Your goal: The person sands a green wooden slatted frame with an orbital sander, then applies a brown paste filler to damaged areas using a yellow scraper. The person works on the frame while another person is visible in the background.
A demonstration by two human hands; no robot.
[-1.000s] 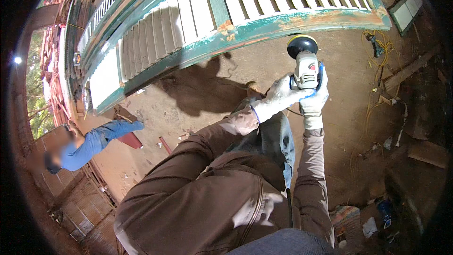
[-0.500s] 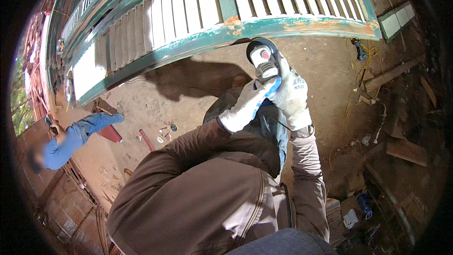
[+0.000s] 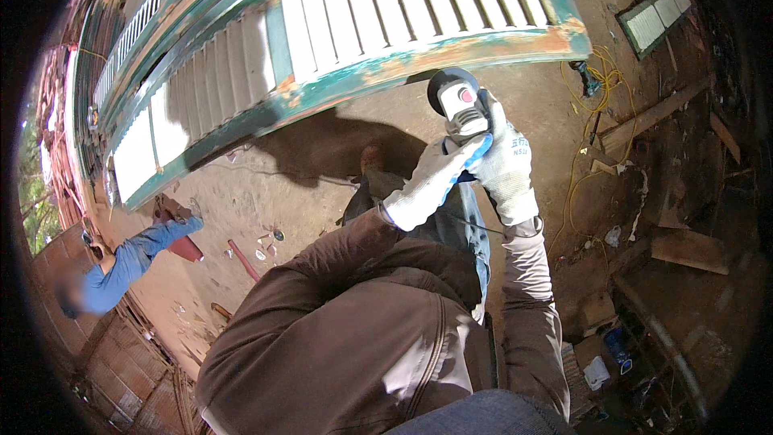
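Note:
A white and grey angle grinder with a round dark disc is held between both of my gloved hands. Its disc sits at the near edge of a louvered shutter, whose green paint is worn down to orange-brown wood in patches. I cannot tell whether disc and wood touch. My left hand, in a white glove with blue palm, closes on the grinder's body from the left. Wrapped round it from the right is my right hand, in a matching glove. The tool's underside is hidden by my fingers.
More green louvered frames lie beyond at the far left. A person in blue is at the left. Yellow cord, a dark green power tool and a small panel lie at the right, near wood scraps.
The shutter has shifted left in view, so the grinder and my hands are now closer to its right end. Both hands keep their hold on the grinder.

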